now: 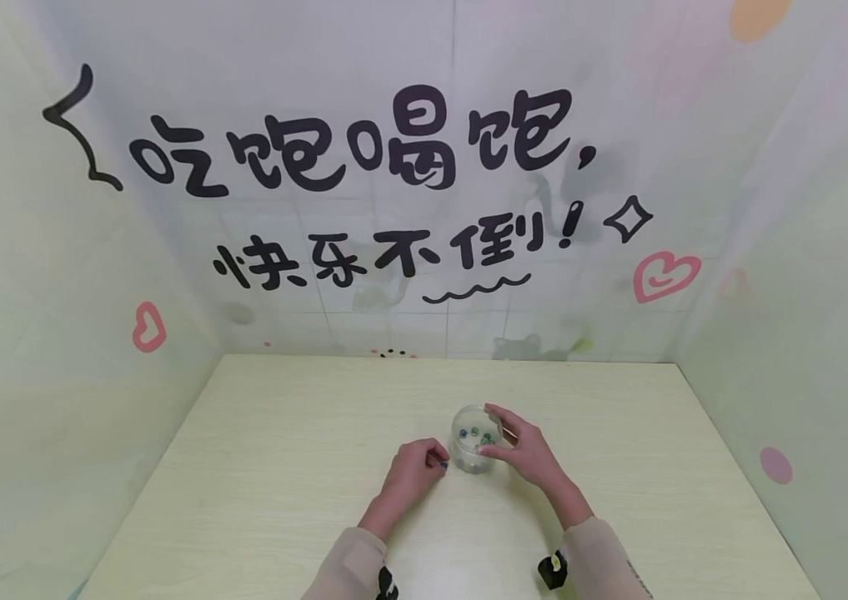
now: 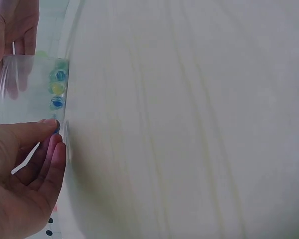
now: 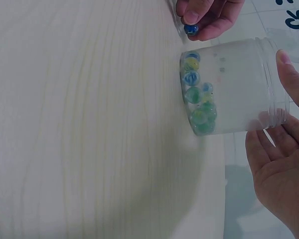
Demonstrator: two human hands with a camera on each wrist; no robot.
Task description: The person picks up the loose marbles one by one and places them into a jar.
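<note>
A clear plastic jar (image 3: 234,84) with a threaded, lidless mouth stands upright on the table. Several glass marbles (image 3: 192,78), blue, green and yellow, lie at its bottom. My right hand (image 1: 524,450) grips the jar near its rim, thumb on one side and fingers on the other. Just left of the jar, my left hand (image 1: 416,467) pinches a dark blue marble (image 3: 191,30) between thumb and fingertips, low by the tabletop and outside the jar. In the left wrist view, the thumb hides part of that marble.
The pale wood-grain table (image 1: 281,433) meets a printed backdrop (image 1: 393,325) with dark lettering at its far edge. Similar panels rise along both sides. A black object (image 1: 553,571) sits by the right sleeve.
</note>
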